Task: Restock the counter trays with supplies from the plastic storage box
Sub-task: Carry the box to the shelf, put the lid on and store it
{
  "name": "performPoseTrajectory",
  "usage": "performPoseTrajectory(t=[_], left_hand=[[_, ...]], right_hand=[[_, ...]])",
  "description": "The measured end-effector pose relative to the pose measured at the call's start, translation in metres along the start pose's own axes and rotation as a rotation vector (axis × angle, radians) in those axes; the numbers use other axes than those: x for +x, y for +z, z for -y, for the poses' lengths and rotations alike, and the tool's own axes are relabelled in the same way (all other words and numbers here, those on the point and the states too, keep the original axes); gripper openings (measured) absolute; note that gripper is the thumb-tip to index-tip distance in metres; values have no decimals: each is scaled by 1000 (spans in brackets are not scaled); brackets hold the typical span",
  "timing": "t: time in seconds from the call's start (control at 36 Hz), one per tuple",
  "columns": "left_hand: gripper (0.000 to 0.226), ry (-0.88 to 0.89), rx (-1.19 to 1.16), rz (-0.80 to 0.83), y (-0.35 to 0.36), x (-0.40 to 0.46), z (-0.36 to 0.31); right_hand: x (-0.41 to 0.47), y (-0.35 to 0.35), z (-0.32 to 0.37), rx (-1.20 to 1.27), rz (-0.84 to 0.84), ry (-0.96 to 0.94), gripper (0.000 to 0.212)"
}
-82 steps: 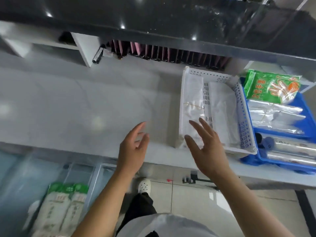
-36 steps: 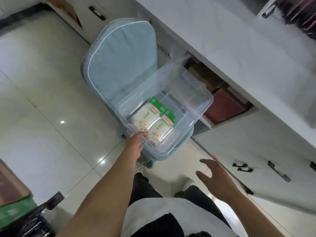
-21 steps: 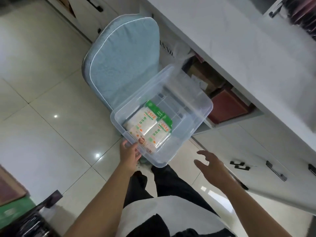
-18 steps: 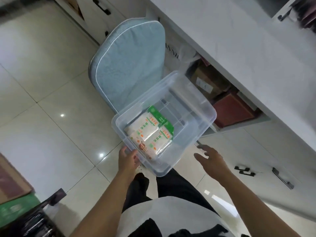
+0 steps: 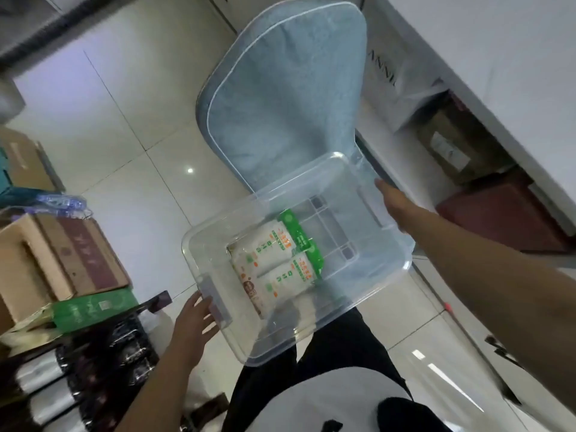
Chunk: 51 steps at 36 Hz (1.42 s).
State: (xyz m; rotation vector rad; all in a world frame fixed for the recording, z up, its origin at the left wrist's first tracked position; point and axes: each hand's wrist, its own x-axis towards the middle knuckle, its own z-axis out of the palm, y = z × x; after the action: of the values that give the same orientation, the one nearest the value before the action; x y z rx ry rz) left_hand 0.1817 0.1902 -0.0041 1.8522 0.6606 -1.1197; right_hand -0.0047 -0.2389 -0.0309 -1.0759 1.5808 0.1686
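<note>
- Holding the clear plastic storage box (image 5: 367,310) between both hands, above the person's dark trousers (image 5: 339,347), in front of the blue padded chair (image 5: 286,88).
- Left hand (image 5: 194,322) at the box's near-left end handle; fingers spread and fairly straight, tips against or under the handle, wrap not clear.
- Right hand (image 5: 391,198) at the far-right end of box; fingers go behind the rim and handle, seen only through the plastic, so curl cannot be told.
- Two white supply packs (image 5: 274,269) with green headers and orange print lie side by side, flat on the box floor, left-of-centre; rest of the box floor bare ribbed plastic.
- White counter (image 5: 498,57) runs along upper right; counter trays out of view.
- Shelf under the counter has a brown carton (image 5: 448,148) and a dark red box (image 5: 505,219).
- Left floor: cardboard boxes (image 5: 56,263), green package (image 5: 93,310), dark wrapped rolls (image 5: 78,378) bottom left.
- Floor glossy white tile (image 5: 124,120).
</note>
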Motion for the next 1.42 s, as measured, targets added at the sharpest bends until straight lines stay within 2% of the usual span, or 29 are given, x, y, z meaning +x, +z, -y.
performPoseTrajectory(t=[0.08, 0.19, 0.31, 0.36, 0.44, 0.56, 0.69, 0.83, 0.92, 1.14, 1.31, 1.42], left_hand=[[30, -2, -12, -17, 1, -1, 1], [30, -7, -21, -8, -1, -6, -2], [29, -7, 18, 4, -12, -10, -7], [26, -13, 60, 18, -18, -12, -11], [21, -13, 136, 69, -28, -8, -20], [30, 13, 262, 201, -30, 4, -36], [42, 95, 465, 380, -11, 14, -51], [42, 173, 691, 491, 26, 8, -57], [48, 205, 844, 548, 59, -8, -53], [33, 354, 1198, 765, 187, -118, 11], [35, 457, 1427, 840, 267, -216, 98], [46, 545, 1606, 866, 321, -286, 179]], right_hand=[[12, 7, 5, -12, 130, 8, 80], [10, 8, 1, -27, 87, -26, 68], [-13, -7, -28, -46, 69, 10, 75], [-32, -17, -51, -18, 86, 44, 74], [-64, -31, -92, 47, 76, 62, 57], [-114, -43, -139, 183, -61, 23, 47], [-186, -53, -206, 361, -207, 73, 54], [-272, -52, -296, 605, -195, 132, 58], [-324, -52, -343, 719, -247, 165, 59], [-441, -63, -484, 1093, -450, 244, 51], [-491, -56, -594, 1399, -601, 250, 54], [-519, -49, -662, 1521, -696, 250, 59]])
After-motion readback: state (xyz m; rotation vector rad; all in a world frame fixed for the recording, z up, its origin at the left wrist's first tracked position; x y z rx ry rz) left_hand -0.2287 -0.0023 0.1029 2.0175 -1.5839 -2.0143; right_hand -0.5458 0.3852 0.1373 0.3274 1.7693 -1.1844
